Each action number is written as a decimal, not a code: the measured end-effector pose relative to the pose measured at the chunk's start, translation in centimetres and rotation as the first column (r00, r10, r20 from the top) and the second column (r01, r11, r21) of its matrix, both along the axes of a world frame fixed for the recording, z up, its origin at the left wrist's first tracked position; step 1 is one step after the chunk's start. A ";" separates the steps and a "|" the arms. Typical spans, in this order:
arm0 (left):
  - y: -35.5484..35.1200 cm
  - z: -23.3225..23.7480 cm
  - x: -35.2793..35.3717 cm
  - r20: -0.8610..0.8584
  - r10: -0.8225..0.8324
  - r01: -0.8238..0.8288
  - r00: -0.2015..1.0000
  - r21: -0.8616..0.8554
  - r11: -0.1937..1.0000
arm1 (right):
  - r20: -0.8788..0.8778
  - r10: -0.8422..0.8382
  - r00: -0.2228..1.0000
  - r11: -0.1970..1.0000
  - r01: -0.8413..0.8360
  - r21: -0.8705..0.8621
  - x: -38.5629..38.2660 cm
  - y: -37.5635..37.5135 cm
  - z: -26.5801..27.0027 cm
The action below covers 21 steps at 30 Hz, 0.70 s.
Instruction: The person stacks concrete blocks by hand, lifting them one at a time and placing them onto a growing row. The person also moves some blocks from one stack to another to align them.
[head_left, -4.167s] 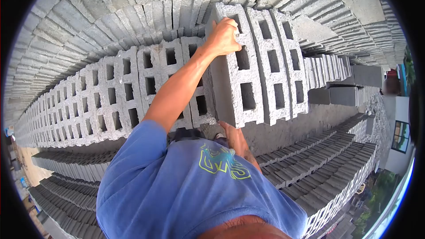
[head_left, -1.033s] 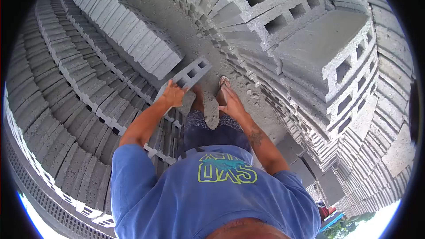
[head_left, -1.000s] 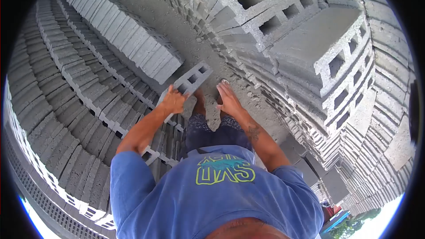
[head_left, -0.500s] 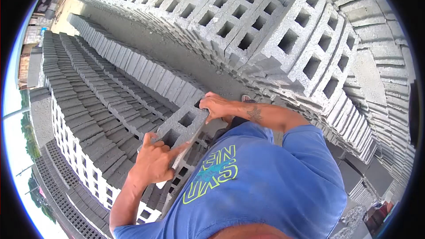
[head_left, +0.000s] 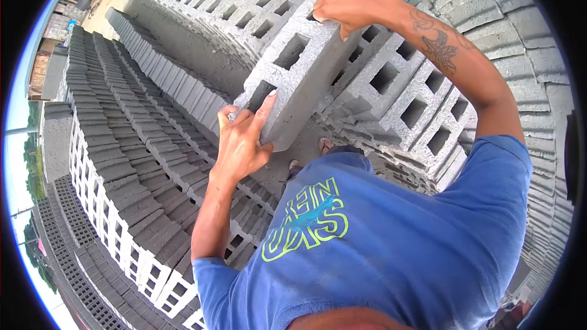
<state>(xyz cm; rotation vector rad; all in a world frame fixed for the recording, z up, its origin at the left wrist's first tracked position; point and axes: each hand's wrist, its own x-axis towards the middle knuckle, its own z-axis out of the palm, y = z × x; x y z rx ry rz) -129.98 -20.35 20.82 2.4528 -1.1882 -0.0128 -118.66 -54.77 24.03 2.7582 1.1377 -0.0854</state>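
From my feed, the far left of the frame is filled with low rows of blocks (head_left: 116, 165) laid edge to edge and running up toward the upper left corner. Just right of them, a bare strip of sandy ground (head_left: 183, 46) runs the same way.

Left of centre I see the left hand (head_left: 239, 143) raised at the end of a bent arm. It grasps the lower end of a hollow concrete block (head_left: 306, 70). Its fingers wrap the end by the lowest cavity, and one finger lies flat along the block's smooth side face.

The block sits in the upper centre of the frame, held in the air and tilted, with its low end at centre-left and its high end toward the top. Its cavities face up and left.

At the top, right of centre, the right hand (head_left: 343, 5) clasps the block's upper end, fingers hooked over the edge. A tattoo (head_left: 437, 40) shows on that forearm.

Behind the block and across the upper right stands a stacked wall (head_left: 403, 85) of the same hollow blocks, openings outward. The block's high end is close against it, but I cannot tell whether they touch.

Below the block a sandalled foot (head_left: 324, 144) shows on the ground. A blue shirt (head_left: 391, 238) fills the lower right.
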 end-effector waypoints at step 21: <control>-6.7 -18.3 3.0 -0.633 -0.179 -0.486 0.753 -0.719 0.496 | -0.151 -0.724 0.673 0.663 0.739 0.119 -4.4 -5.7 -7.8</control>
